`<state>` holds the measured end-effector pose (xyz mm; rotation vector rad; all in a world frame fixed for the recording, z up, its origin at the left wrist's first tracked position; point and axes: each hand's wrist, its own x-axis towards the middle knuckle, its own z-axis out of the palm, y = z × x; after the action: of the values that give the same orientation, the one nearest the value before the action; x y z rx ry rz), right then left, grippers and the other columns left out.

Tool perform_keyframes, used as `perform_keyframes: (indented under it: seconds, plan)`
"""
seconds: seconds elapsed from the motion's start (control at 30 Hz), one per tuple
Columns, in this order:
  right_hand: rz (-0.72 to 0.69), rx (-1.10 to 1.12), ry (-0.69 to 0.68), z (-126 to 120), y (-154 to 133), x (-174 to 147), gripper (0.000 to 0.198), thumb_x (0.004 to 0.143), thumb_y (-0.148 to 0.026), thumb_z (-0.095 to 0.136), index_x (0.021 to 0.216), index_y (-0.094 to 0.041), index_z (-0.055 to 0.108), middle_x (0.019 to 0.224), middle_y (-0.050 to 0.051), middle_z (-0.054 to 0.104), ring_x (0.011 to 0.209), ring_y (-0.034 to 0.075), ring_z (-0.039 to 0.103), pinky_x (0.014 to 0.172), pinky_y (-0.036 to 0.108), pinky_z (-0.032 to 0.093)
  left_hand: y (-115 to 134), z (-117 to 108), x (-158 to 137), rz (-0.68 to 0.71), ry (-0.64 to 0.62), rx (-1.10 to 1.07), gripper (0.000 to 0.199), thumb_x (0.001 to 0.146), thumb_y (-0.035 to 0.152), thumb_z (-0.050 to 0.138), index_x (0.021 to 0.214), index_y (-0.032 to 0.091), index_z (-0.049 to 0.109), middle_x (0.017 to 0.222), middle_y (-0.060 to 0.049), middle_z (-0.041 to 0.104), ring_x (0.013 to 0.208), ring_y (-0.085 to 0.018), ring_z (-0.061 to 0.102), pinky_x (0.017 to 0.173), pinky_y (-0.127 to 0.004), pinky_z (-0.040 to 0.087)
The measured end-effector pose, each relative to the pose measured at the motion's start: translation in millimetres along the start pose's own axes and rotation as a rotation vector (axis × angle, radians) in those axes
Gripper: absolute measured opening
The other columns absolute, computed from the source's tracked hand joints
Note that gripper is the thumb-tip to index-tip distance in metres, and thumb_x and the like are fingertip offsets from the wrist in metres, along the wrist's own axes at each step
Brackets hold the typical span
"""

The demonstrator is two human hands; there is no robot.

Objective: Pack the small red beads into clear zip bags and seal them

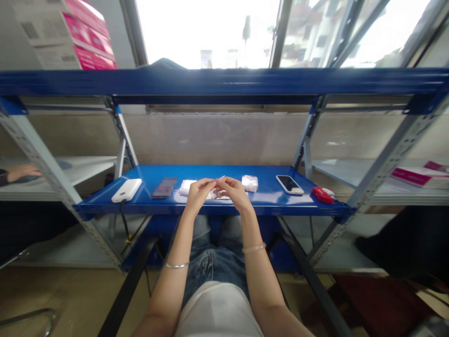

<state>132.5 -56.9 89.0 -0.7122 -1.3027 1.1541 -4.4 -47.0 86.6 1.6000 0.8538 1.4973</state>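
My left hand (201,191) and my right hand (232,189) meet above the front edge of a blue shelf (196,171). The fingertips of both are pinched together at one spot. Whatever lies between them is too small to make out. A white sheet or packet (224,197) shows under my fingers, partly hidden. Left of my left hand is a whitish flat packet (185,187). Just beyond my right hand lies a shiny clear plastic packet (250,183).
On the shelf are a white power bank (126,190) with a black cable, a blurred-out dark item (164,188), a smartphone (289,184) and a red-and-white round object (323,194). A blue beam (224,81) crosses above. Another person's hand (24,172) rests at far left.
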Motion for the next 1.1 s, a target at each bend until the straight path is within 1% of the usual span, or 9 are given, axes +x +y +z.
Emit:
perform_keyframes:
  seconds: [0.1, 0.2, 0.27, 0.43, 0.63, 0.77, 0.93, 1.03, 1.1]
  plan:
    - [0.004, -0.016, -0.031, -1, 1, 0, 0.035, 0.067, -0.049, 0.069, 0.074, -0.016, 0.060, 0.065, 0.001, 0.062, 0.063, 0.014, 0.062, 0.051, 0.024, 0.051, -3, -2, 2, -0.057, 0.024, -0.038, 0.023, 0.069, 0.036, 0.067, 0.078, 0.015, 0.064, 0.074, -0.004, 0.070, 0.074, -0.018, 0.066, 0.072, -0.030, 0.052]
    - [0.029, -0.030, -0.072, -4, 2, 0, 0.034, 0.067, -0.048, 0.069, 0.074, -0.016, 0.059, 0.065, 0.000, 0.061, 0.062, 0.014, 0.062, 0.052, 0.025, 0.052, -5, -3, 2, -0.076, 0.013, -0.043, 0.026, 0.070, 0.039, 0.066, 0.077, 0.015, 0.061, 0.073, -0.003, 0.068, 0.072, -0.017, 0.065, 0.071, -0.030, 0.052]
    - [0.050, -0.044, -0.095, -6, 2, 0, 0.031, 0.067, -0.045, 0.069, 0.073, -0.016, 0.058, 0.065, 0.000, 0.060, 0.061, 0.014, 0.062, 0.051, 0.025, 0.052, -5, -5, 1, -0.079, -0.025, -0.034, 0.026, 0.072, 0.040, 0.064, 0.077, 0.015, 0.059, 0.072, -0.003, 0.067, 0.071, -0.016, 0.065, 0.071, -0.030, 0.052]
    - [0.084, -0.092, -0.140, -9, 2, -1, 0.022, 0.069, -0.037, 0.065, 0.072, -0.017, 0.058, 0.065, 0.000, 0.061, 0.061, 0.014, 0.062, 0.048, 0.023, 0.050, -4, -8, -1, -0.041, -0.199, 0.075, 0.028, 0.075, 0.043, 0.061, 0.076, 0.018, 0.051, 0.070, 0.000, 0.061, 0.068, -0.014, 0.062, 0.062, -0.025, 0.051]
    - [0.127, -0.151, -0.083, -2, 5, 1, 0.016, 0.074, -0.032, 0.056, 0.069, -0.018, 0.053, 0.056, -0.002, 0.058, 0.050, 0.011, 0.057, 0.044, 0.020, 0.047, -7, -8, -3, -0.055, -0.272, 0.146, 0.028, 0.081, 0.045, 0.053, 0.073, 0.019, 0.049, 0.066, 0.001, 0.056, 0.062, -0.013, 0.059, 0.057, -0.024, 0.049]
    - [0.117, -0.221, -0.018, 8, 10, 4, 0.025, 0.081, -0.041, 0.050, 0.068, -0.020, 0.049, 0.052, -0.003, 0.056, 0.047, 0.011, 0.056, 0.037, 0.017, 0.042, -9, -5, -3, -0.024, -0.229, 0.203, 0.026, 0.083, 0.041, 0.049, 0.068, 0.019, 0.049, 0.059, 0.002, 0.054, 0.054, -0.012, 0.054, 0.050, -0.022, 0.043]
    - [0.090, -0.272, -0.003, 15, 22, 9, 0.042, 0.078, -0.059, 0.051, 0.065, -0.020, 0.046, 0.047, -0.003, 0.052, 0.039, 0.010, 0.051, 0.033, 0.018, 0.037, -12, -4, -2, -0.037, -0.171, 0.242, 0.024, 0.084, 0.038, 0.045, 0.069, 0.020, 0.050, 0.057, 0.002, 0.055, 0.052, -0.013, 0.055, 0.049, -0.023, 0.041]
    - [0.062, -0.250, -0.014, 16, 33, 13, 0.048, 0.078, -0.066, 0.045, 0.061, -0.021, 0.043, 0.045, -0.004, 0.048, 0.037, 0.010, 0.048, 0.034, 0.019, 0.036, -14, -3, -2, -0.037, -0.075, 0.359, 0.024, 0.084, 0.036, 0.044, 0.065, 0.021, 0.047, 0.055, 0.002, 0.054, 0.052, -0.014, 0.054, 0.052, -0.025, 0.040]
    - [0.035, -0.316, 0.021, 17, 39, 15, 0.047, 0.080, -0.064, 0.043, 0.060, -0.022, 0.041, 0.045, -0.004, 0.046, 0.039, 0.011, 0.047, 0.038, 0.021, 0.036, -15, 0, -3, -0.004, 0.016, 0.490, 0.024, 0.084, 0.032, 0.042, 0.063, 0.022, 0.045, 0.055, 0.001, 0.053, 0.054, -0.016, 0.054, 0.055, -0.026, 0.039]
